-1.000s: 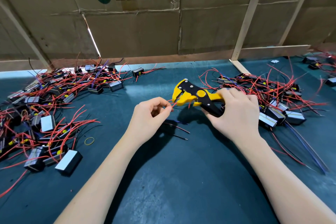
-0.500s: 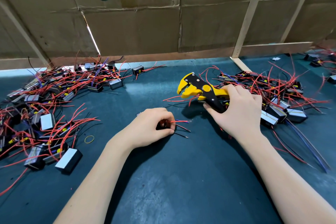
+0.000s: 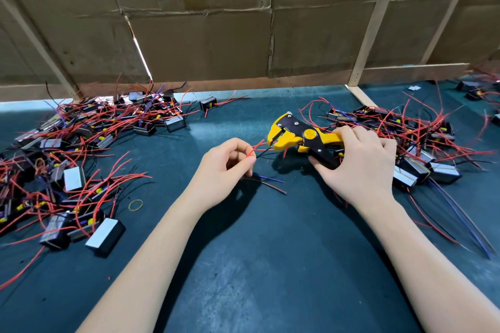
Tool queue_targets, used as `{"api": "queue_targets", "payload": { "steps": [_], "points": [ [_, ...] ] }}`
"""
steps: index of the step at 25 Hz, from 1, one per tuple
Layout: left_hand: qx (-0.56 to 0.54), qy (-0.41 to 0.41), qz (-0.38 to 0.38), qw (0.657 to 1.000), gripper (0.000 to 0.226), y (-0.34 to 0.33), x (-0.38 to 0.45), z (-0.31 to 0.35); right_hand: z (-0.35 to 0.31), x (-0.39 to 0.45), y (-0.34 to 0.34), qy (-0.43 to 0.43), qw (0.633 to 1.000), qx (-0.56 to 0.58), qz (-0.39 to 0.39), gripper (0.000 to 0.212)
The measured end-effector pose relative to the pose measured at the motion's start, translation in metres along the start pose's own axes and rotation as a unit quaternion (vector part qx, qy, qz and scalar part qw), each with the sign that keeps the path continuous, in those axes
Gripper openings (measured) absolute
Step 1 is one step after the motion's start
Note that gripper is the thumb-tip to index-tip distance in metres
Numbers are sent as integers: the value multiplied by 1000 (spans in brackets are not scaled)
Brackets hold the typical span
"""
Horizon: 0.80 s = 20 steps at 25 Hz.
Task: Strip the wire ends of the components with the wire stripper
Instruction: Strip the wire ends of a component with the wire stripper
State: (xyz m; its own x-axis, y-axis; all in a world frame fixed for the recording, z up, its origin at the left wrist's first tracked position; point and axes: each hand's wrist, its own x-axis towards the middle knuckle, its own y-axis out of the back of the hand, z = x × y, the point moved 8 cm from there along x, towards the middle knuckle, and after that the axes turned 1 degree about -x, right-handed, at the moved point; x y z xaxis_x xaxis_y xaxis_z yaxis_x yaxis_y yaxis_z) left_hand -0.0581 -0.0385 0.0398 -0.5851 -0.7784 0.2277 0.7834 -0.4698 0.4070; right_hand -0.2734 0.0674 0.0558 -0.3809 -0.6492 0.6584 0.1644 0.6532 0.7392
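Nearest the viewer, two bare forearms reach out over the dark blue-green mat. The left hand pinches a thin red wire between thumb and forefinger, its free end pointing toward the tool; blue and dark leads trail from under the same hand, so the component they belong to is probably tucked beneath the palm, though it is hidden. The right hand is wrapped around the handles of the yellow-and-black wire stripper, whose head sits just beside the red wire's tip; whether the tip is already between the blades cannot be told. The wire looks light, limp and springy, so it is best held close to its end to keep it from bending away, while the stripper is rigid and wants a firm squeeze at the handles. A yellow rubber band lies on the mat to the left. Farther out, a left pile of components and a right pile of components sprawl loose on the mat, in no bin or tray. Behind them stands a cardboard wall of flattened boxes, holding nothing visible.
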Motion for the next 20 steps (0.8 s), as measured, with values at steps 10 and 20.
{"api": "queue_targets", "payload": {
  "steps": [10, 20],
  "points": [
    [-48, 21, 27, 998, 8, 3, 2, -8, -4, 0, 1, 13, 1000, 15, -11, 52],
    [-33, 20, 32, 999, 8, 2, 1, -5, -11, 1, 9, 18, 998, 64, -17, 44]
  ]
}}
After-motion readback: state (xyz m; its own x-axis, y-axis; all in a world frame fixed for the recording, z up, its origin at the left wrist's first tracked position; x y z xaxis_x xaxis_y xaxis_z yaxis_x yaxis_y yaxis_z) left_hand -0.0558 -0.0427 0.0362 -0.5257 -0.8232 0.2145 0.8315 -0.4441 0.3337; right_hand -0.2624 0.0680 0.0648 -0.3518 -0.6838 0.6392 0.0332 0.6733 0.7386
